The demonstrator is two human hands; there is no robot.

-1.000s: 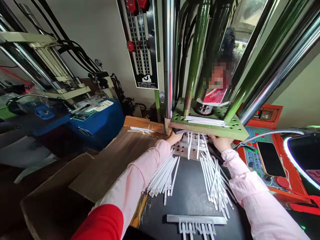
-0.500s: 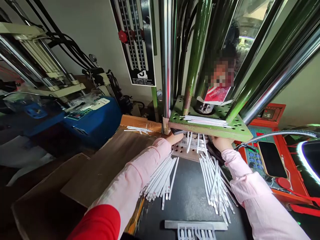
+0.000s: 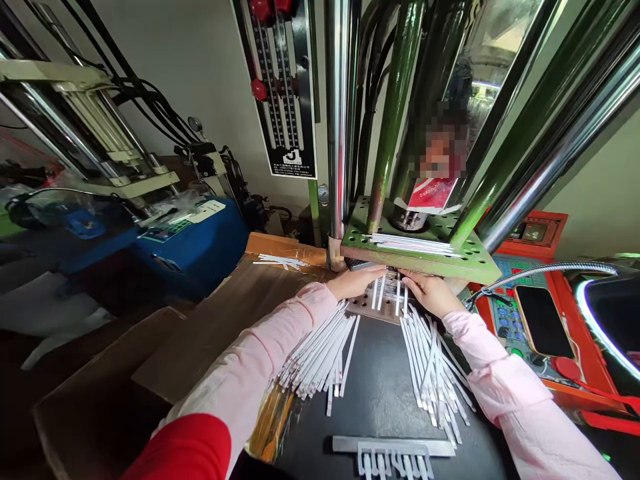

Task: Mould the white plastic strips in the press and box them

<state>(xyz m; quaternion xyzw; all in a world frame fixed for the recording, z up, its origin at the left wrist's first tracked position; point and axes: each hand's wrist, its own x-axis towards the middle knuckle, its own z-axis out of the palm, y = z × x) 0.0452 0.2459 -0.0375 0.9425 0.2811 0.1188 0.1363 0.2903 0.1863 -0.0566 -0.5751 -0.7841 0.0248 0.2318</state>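
Note:
My left hand (image 3: pixel 356 281) reaches into the press below the green plate, its fingers stretched flat toward the far ends of two white strips (image 3: pixel 379 293). My right hand (image 3: pixel 431 293) comes in from the other side, with fingers extended and the thumb apart, touching the far end of a strip (image 3: pixel 406 298). These strips stick out toward me from the metal mould (image 3: pixel 371 304). Nearer me, a fanned pile of white strips (image 3: pixel 320 353) lies on the left and another pile (image 3: pixel 431 370) on the right. What lies under my fingertips is partly hidden.
The green press plate (image 3: pixel 425 259) hangs just above my hands, with a strip bundle (image 3: pixel 415 245) on top. A metal bar (image 3: pixel 395 446) with a pale comb-like piece (image 3: pixel 395 463) lies in front. A phone (image 3: pixel 544 320) rests on the control panel at right; cardboard (image 3: pixel 200 333) is at left.
Both hands have moved inward from the mould's sides toward its middle, and more of their fingers show. The strips in the mould now lie straighter, in two pairs. The view has shifted slightly.

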